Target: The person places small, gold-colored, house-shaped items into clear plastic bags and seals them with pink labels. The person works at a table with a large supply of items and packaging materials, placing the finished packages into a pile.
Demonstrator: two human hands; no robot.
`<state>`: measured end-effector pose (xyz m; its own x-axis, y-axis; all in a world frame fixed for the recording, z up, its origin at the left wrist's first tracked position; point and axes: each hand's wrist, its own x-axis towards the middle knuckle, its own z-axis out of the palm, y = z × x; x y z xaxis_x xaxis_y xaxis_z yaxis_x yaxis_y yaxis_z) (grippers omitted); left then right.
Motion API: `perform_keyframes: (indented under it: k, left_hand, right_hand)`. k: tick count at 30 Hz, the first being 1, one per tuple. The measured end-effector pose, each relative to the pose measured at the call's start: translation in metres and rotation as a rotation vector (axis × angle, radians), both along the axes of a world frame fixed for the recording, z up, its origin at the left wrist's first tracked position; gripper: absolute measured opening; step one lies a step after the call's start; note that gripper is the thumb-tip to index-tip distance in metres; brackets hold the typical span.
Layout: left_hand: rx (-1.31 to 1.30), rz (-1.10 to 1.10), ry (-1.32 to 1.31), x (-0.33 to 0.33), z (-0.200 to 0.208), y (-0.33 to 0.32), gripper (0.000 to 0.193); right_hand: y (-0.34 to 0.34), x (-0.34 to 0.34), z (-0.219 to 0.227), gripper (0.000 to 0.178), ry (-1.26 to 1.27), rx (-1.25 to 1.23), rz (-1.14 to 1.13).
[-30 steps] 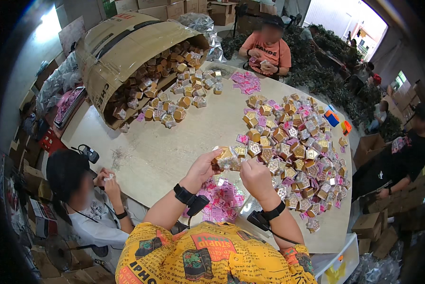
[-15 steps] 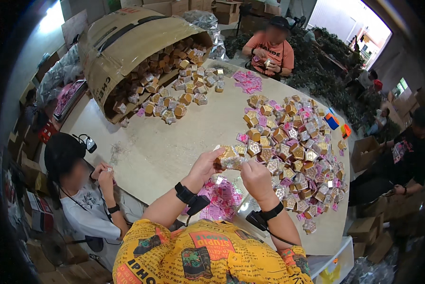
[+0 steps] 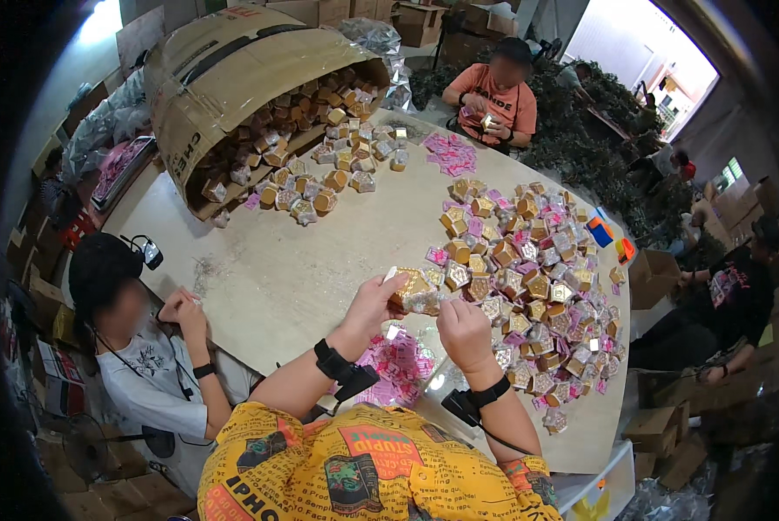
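My left hand (image 3: 372, 306) is closed around a gold, many-sided box (image 3: 415, 282), its thumb along the top edge. Clear plastic film (image 3: 424, 303) covers the box's right end. Beside it, my right hand (image 3: 464, 332) is pinched, its fingers pressed together at the end of that film; what exactly lies between them is partly hidden. Below the hands, near the table's front edge, spreads a heap of pink printed slips (image 3: 396, 365). Right of my right hand lies a large pile of film-wrapped gold boxes (image 3: 537, 286), with pink slips among them.
A big cardboard carton (image 3: 259, 74) lies on its side at the far left, gold boxes spilling onto the table (image 3: 259, 260). Two tape dispensers (image 3: 600, 231) stand at the right edge. Co-workers sit at the left (image 3: 151, 347) and far side (image 3: 498, 100), near more pink slips (image 3: 450, 154).
The whole view has shifted slightly. Both my hands keep their grip on the box and film, almost unmoved. The co-worker at the left has brought their hands closer together.
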<state>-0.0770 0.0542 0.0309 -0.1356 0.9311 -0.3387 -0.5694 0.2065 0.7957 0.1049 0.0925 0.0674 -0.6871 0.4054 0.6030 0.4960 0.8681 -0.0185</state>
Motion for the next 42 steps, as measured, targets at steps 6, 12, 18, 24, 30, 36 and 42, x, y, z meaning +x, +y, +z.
perform_keyframes:
  k: [6,12,18,24,30,36,42]
  left_hand:
    - [-0.007,-0.027,-0.021,-0.002,-0.004,-0.002,0.027]
    - [-0.012,-0.06,-0.011,-0.003,-0.004,-0.002,0.028]
    - [-0.028,-0.093,-0.044,-0.004,-0.008,0.0,0.033]
    - [-0.046,-0.111,-0.143,-0.002,-0.012,-0.001,0.035]
    - [-0.049,-0.117,-0.116,0.001,-0.002,-0.002,0.034]
    - [-0.029,-0.102,-0.172,0.003,-0.007,-0.001,0.031]
    - [0.044,-0.159,-0.163,-0.003,-0.016,0.001,0.031]
  right_hand:
    - [0.0,0.0,-0.001,0.008,-0.007,0.009,0.015]
    - [0.001,0.001,-0.001,0.008,0.007,0.002,0.041]
    - [0.001,0.002,0.002,0.008,0.056,-0.141,0.037]
    - [-0.001,0.002,0.006,0.008,0.053,-0.164,0.038]
    - [0.001,0.004,0.004,0.007,0.065,-0.177,0.035]
    - [0.001,0.004,0.003,0.007,0.149,-0.325,0.038]
    - [-0.002,0.003,0.014,0.006,0.212,-0.524,0.015]
